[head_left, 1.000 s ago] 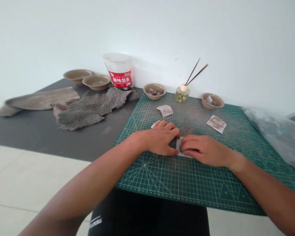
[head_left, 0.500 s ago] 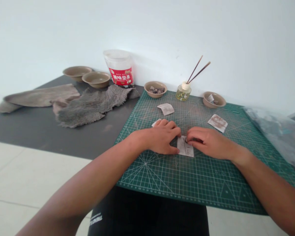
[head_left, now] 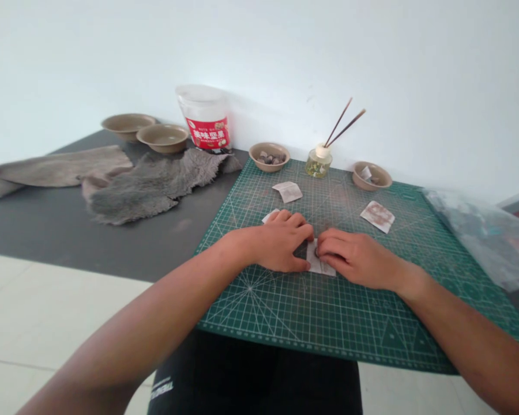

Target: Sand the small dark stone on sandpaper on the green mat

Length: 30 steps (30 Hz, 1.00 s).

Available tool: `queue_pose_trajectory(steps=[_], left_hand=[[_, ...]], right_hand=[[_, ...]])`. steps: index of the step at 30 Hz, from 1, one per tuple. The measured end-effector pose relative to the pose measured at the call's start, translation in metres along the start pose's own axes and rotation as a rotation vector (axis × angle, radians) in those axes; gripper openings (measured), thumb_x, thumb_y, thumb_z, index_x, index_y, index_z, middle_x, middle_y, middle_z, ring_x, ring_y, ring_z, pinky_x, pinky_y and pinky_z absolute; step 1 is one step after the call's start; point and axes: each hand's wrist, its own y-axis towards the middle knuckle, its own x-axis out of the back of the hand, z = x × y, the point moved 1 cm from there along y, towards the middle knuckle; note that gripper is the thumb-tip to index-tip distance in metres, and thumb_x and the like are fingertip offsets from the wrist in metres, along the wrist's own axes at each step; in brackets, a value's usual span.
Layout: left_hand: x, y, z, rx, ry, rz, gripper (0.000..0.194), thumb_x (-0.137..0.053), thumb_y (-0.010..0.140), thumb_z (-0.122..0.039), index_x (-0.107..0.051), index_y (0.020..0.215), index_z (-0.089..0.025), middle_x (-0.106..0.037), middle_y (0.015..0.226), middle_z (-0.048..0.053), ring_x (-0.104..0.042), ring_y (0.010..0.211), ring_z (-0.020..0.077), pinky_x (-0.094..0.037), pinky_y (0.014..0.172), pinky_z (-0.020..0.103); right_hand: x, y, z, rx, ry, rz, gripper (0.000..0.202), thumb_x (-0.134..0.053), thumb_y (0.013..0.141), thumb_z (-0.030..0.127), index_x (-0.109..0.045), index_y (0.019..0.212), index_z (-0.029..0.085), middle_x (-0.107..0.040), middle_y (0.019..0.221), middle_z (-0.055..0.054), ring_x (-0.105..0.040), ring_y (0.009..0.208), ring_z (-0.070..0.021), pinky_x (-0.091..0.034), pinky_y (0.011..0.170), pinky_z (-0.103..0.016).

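Pale square [head_left: 326, 268] on a gridded green mat [head_left: 285, 323]

The mat is flat and printed with fine white lines, over a smooth dark grey tabletop [head_left: 155, 251]. To the left lie a fuzzy grey cloth [head_left: 142, 193] with a ragged edge and a smoother, brownish cloth [head_left: 64, 167]. Behind them stand two round tan bowls [head_left: 162, 138] and a cloudy plastic tub [head_left: 205, 118] with a red label. Along the mat's far side are a bowl of dark lumps [head_left: 269, 158], a clear bottle [head_left: 318, 163] with two thin sticks, and a bowl with pale scraps [head_left: 372, 176]. Crumpled clear plastic [head_left: 488, 230] covers part of the right side.

The square is off-white, thin and creased, with greyish smudges; it lies flat on the mat between the hands, partly covered by fingers. The left hand [head_left: 305, 253] has its fingers spread, thumb and forefinger touching the square's left edge. The right hand [head_left: 322, 249] has its fingertips pinched on a small dark piece [head_left: 316, 252], mostly hidden, over the square. Beyond lie a folded pale patch [head_left: 288, 192] and a brown-stained patch [head_left: 378, 216].
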Motion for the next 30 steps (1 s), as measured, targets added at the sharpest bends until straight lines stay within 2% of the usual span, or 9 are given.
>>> queue_pose_trajectory(steps=[3,7,12,16,22,30], left_hand=[[0.0003,-0.0003,-0.0005,0.003,0.007,-0.002,0.044,-0.062,0.086,-0.058,-0.052,0.11,-0.022,-0.049,0.119,0.008,-0.045,0.111,0.0299,-0.037,0.101,0.046],[0.0007,-0.0011,-0.001,0.004,0.007,0.008,0.043,-0.062,0.087,-0.056,-0.052,0.111,-0.022,-0.049,0.12,0.008,-0.045,0.111,0.0296,-0.037,0.101,0.045],[0.0008,-0.0014,-0.0014,0.008,0.017,-0.002,0.043,-0.063,0.086,-0.056,-0.052,0.112,-0.022,-0.049,0.12,0.007,-0.045,0.112,0.0292,-0.037,0.101,0.044],[0.0012,-0.0004,-0.0014,0.011,0.019,0.017,0.044,-0.063,0.086,-0.056,-0.052,0.112,-0.023,-0.05,0.12,0.007,-0.045,0.112,0.0289,-0.037,0.101,0.044],[0.0006,-0.0014,-0.0027,0.022,0.026,0.013,0.047,-0.059,0.089,-0.057,-0.053,0.119,-0.022,-0.05,0.122,0.008,-0.045,0.114,0.0298,-0.035,0.103,0.045],[-0.0009,-0.0039,-0.0034,-0.008,0.094,-0.029,0.042,-0.059,0.089,-0.057,-0.054,0.112,-0.022,-0.051,0.121,0.008,-0.047,0.11,0.0288,-0.035,0.101,0.044]], right_hand=[[0.0016,0.0004,0.0003,-0.052,-0.007,-0.012,0.011,-0.051,0.099,0.023,-0.062,0.097,0.021,-0.065,0.106,-0.004,-0.064,0.091,-0.0176,-0.05,0.082,-0.033],[-0.0016,0.0018,0.0047,0.043,0.102,0.062,0.009,-0.055,0.097,0.022,-0.064,0.096,0.023,-0.065,0.107,-0.003,-0.064,0.093,-0.0158,-0.05,0.084,-0.03],[0.0,0.004,-0.0005,-0.082,0.035,-0.074,0.011,-0.053,0.097,0.022,-0.064,0.096,0.021,-0.066,0.102,-0.004,-0.064,0.091,-0.0181,-0.049,0.082,-0.033],[0.0004,0.0028,-0.0011,0.038,0.159,0.035,0.008,-0.059,0.094,0.022,-0.066,0.091,0.022,-0.068,0.099,-0.003,-0.065,0.092,-0.0174,-0.05,0.082,-0.032],[-0.0028,0.0064,-0.0014,0.024,0.097,-0.043,0.014,-0.055,0.098,0.025,-0.067,0.094,0.022,-0.067,0.105,-0.004,-0.065,0.095,-0.0182,-0.05,0.085,-0.033],[0.0018,0.001,0.0011,0.117,0.185,0.065,0.013,-0.057,0.096,0.022,-0.069,0.093,0.023,-0.07,0.102,-0.002,-0.066,0.091,-0.0156,-0.05,0.083,-0.03]])
